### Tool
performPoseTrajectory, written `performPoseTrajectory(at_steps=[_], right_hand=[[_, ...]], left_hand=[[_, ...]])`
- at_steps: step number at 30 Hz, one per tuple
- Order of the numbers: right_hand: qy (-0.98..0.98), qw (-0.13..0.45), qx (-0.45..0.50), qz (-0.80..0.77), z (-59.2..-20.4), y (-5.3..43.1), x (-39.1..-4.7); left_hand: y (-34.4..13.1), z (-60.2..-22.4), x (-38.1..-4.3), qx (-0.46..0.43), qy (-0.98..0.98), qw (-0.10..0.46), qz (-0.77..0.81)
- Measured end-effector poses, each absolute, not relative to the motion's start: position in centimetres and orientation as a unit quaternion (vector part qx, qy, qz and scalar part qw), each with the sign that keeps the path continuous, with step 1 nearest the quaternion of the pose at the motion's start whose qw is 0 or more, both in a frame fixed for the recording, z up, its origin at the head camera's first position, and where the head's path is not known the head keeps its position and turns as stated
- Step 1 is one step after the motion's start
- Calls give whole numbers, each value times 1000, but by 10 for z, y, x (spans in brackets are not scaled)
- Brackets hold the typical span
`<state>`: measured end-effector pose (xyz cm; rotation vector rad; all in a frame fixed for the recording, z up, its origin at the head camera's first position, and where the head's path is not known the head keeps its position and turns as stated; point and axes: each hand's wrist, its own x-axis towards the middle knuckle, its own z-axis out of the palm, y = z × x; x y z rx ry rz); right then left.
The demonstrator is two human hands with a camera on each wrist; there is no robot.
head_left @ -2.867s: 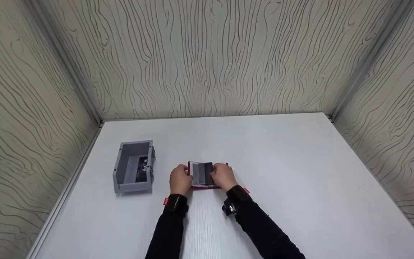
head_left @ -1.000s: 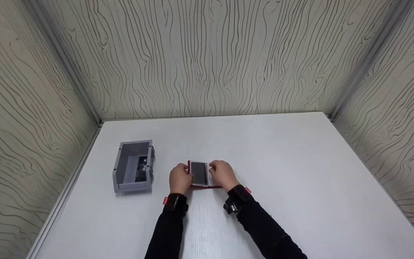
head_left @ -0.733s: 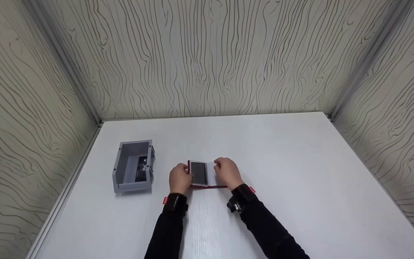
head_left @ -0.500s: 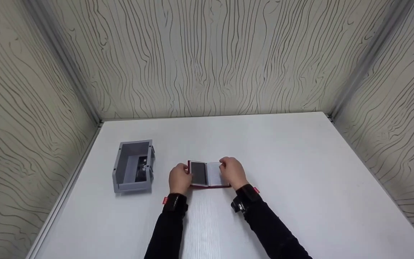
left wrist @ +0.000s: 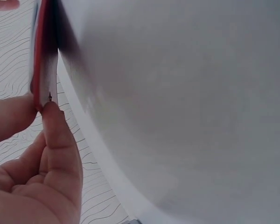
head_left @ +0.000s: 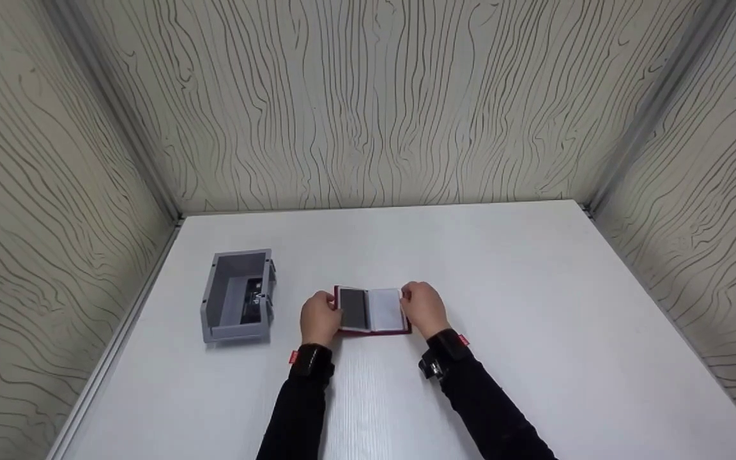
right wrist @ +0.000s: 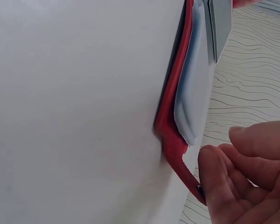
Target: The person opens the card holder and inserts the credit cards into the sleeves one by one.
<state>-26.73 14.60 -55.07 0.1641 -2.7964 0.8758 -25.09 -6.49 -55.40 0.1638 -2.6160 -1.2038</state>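
Sleeves: black; dark sleeve on the left arm (head_left: 294,415), dark sleeve on the right arm (head_left: 489,406); a strapped wrist camera on each, right one at (head_left: 433,366).
Left hand (head_left: 321,318): thumb and forefinger clamped on the booklet's left edge.
Right hand (head_left: 423,310): at the booklet's right edge; thumb and forefinger apart, other fingers loosely bent, nothing seen between them; fingertips just beside the red flap (right wrist: 175,154), contact unclear.
Booklet (head_left: 373,312): red cover, lying open on the worktop (head_left: 502,275) between both hands; left edge slightly raised.
Pages: dark grey panel (head_left: 352,308) left, whitish page (head_left: 385,309) right.
Bin (head_left: 238,331): grey, left of the booklet, apart from it; black card (head_left: 251,306) inside, pale lettering.
Back wall (head_left: 368,102): pale, wood-grain lines.
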Motion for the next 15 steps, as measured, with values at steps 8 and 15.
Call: performPoseTrajectory(at_steps=[8, 15], right_hand=[[-955, 93, 45, 277, -555, 147, -268], [-961, 83, 38, 263, -559, 147, -271]], left_hand=[[-65, -555, -251, 57, -899, 131, -414], [-66, -556, -252, 50, -900, 136, -411]])
